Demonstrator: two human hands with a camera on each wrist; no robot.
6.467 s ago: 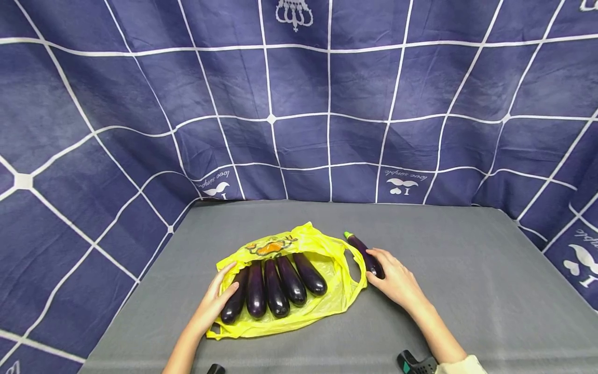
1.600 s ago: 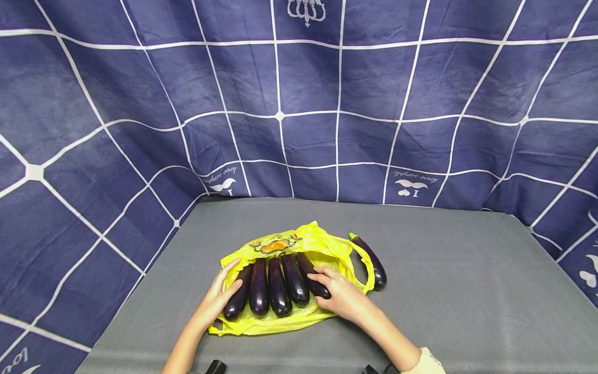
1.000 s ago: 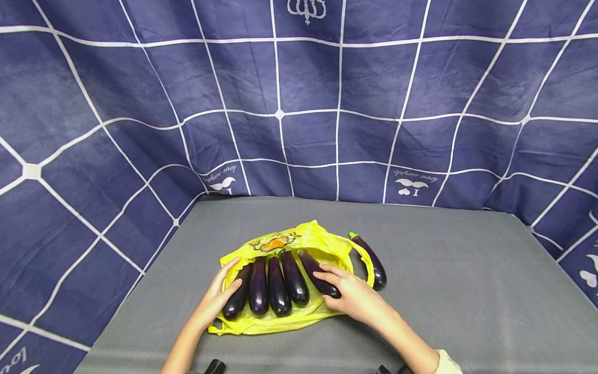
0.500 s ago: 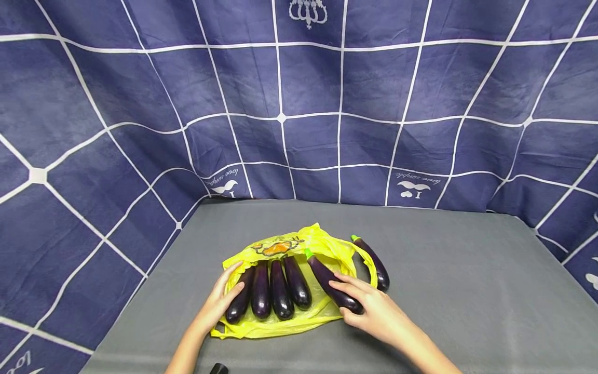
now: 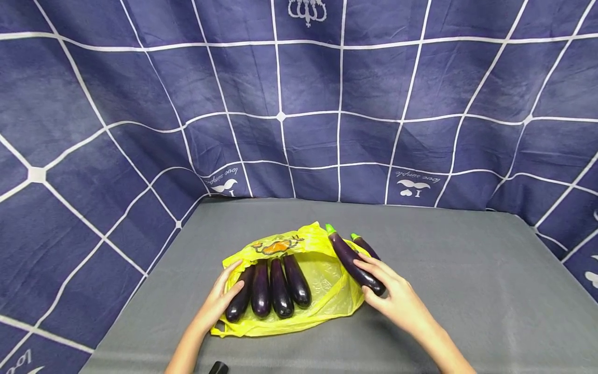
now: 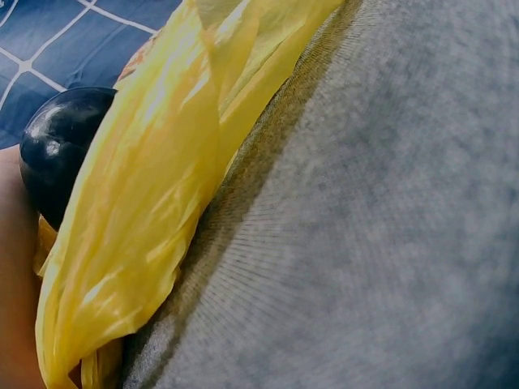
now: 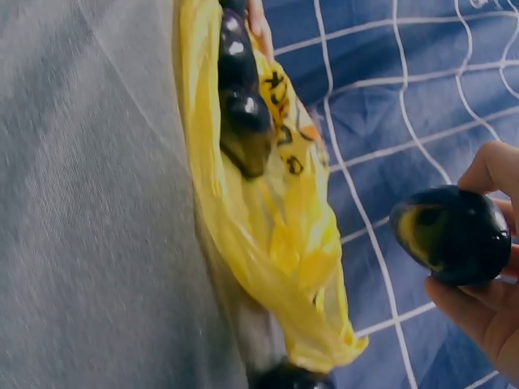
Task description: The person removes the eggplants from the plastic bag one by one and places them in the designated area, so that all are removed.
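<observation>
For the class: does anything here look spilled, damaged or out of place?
Yes: the lettering on the blue curtain behind the table is upside down. The eggplants and yellow bag show no obvious damage.

The right hand (image 5: 394, 297) grips with curled fingers (image 5: 376, 266); the left hand (image 5: 220, 300) has its thumb (image 5: 233, 292) apart, finger bend unclear.

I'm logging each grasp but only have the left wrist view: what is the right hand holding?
Observer: The right hand grips an eggplant near its rounded end.
Operator: Thanks. How many are bagged?
Observer: Four eggplants show inside the yellow bag in the head view.
Operator: Any outside it, besides the held one?
Observer: Yes, another eggplant lies on the grey table, partly hidden behind the held one in the head view.
</observation>
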